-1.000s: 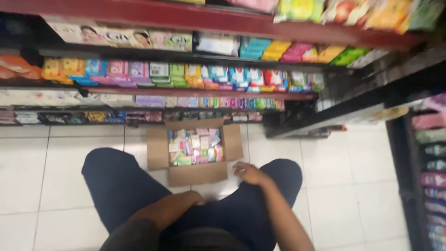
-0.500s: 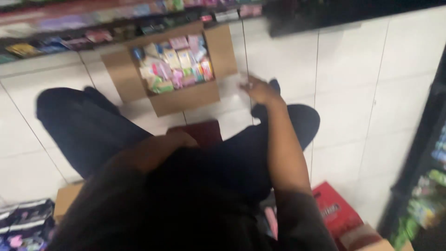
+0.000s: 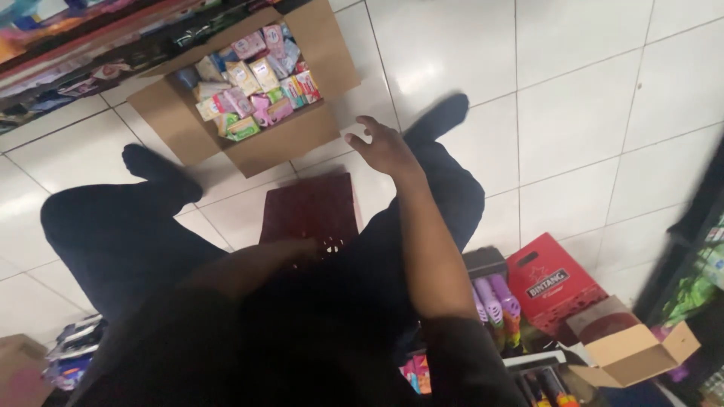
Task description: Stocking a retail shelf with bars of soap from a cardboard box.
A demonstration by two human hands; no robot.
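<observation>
1. Dark clothing fills the bottom of the view: the person sits with knees apart in dark trousers (image 3: 113, 234), looking down past their own chest.
2. Beneath them is a dark red plastic stool (image 3: 311, 212) with small holes in its seat, standing on the white tiled floor (image 3: 588, 113).
3. The left hand (image 3: 298, 252) lies blurred across the lap, at the near edge of the stool; whether it is clenched or loose cannot be told.
4. The right hand (image 3: 385, 147) is stretched forward over the right knee, fingers spread and curled, released and grasping nothing. It hovers just beside the near right corner of the cardboard box.
5. To the person's right, low in the view, stand a red cardboard carton (image 3: 554, 283), a small brown cardboard box with open flaps (image 3: 630, 350) and some purple plastic bottles (image 3: 494, 301).
6. Ahead of the hands, between the two dark-socked feet, sits the open brown cardboard box (image 3: 279, 139) on the floor. It is packed with small pink, yellow and green packets (image 3: 253, 87).
7. Farthest off, at the top left, runs a low shop shelf (image 3: 90, 53) with coloured goods, just behind the box.
</observation>
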